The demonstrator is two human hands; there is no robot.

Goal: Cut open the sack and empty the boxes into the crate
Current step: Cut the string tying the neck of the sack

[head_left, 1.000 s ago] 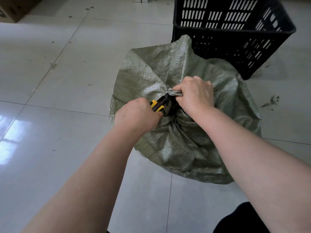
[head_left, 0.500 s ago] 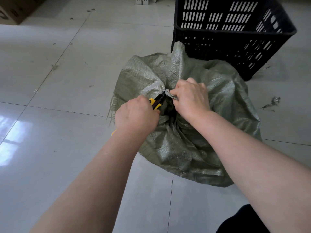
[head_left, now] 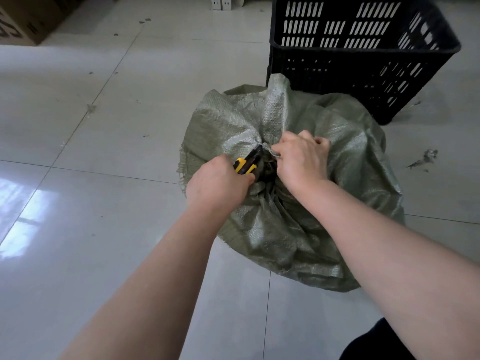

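Observation:
A green woven sack (head_left: 345,203) sits on the tiled floor, its top gathered and tied into a bunch at the middle. My left hand (head_left: 217,181) grips a yellow and black utility knife (head_left: 248,162), whose tip points up at the tie. My right hand (head_left: 301,158) pinches the bunched neck of the sack right beside the blade. A black slotted plastic crate (head_left: 363,63) stands just behind the sack. The boxes inside the sack are hidden.
A cardboard box (head_left: 23,19) lies at the far left corner. Small bits of debris (head_left: 426,158) are scattered on the floor to the right of the sack. My dark trouser leg (head_left: 374,344) shows at the bottom right.
The knife has edged slightly up and right against the tie while my right hand keeps its pinch on the neck. The sack's top flap has shifted a little.

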